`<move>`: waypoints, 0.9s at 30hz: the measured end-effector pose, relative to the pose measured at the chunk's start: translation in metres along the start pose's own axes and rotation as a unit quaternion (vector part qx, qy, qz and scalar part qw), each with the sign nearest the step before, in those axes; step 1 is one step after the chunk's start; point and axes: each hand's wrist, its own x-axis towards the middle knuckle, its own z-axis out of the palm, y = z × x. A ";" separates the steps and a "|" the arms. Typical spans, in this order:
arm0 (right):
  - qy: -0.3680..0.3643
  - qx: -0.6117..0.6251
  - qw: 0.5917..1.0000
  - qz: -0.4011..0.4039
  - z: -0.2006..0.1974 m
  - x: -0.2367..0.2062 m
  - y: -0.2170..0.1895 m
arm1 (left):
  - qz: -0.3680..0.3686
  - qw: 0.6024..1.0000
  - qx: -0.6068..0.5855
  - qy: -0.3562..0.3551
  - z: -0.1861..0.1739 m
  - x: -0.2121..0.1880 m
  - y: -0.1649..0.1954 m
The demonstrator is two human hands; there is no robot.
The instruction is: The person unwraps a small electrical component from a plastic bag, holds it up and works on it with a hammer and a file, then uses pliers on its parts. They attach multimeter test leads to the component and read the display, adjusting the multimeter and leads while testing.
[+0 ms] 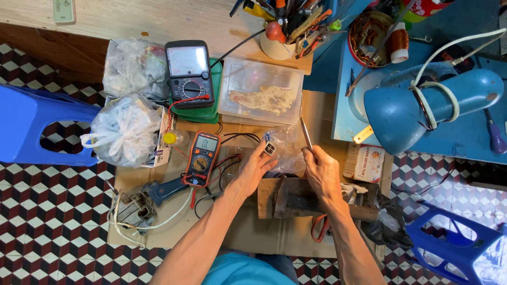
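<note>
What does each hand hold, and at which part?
Left hand pinches a small component by its lower end; right hand grips tweezers at their base.

Both bare forearms are stretched forward from below. The left hand (257, 164) is raised with fingertips pinched together, while the right hand (320, 168) is closed in a narrow grip

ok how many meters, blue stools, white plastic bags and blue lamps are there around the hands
Meters: 2 (black analog meter, orange digital meter)
Blue stools: 2 (left stool, right stool)
White plastic bags: 2 (upper bag, lower bag)
Blue lamps: 1 (lamp)
Total: 7
</note>
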 end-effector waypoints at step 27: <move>-0.118 0.331 0.935 0.046 -0.053 -0.126 0.027 | 0.428 0.715 0.553 -0.015 0.077 -0.208 -0.010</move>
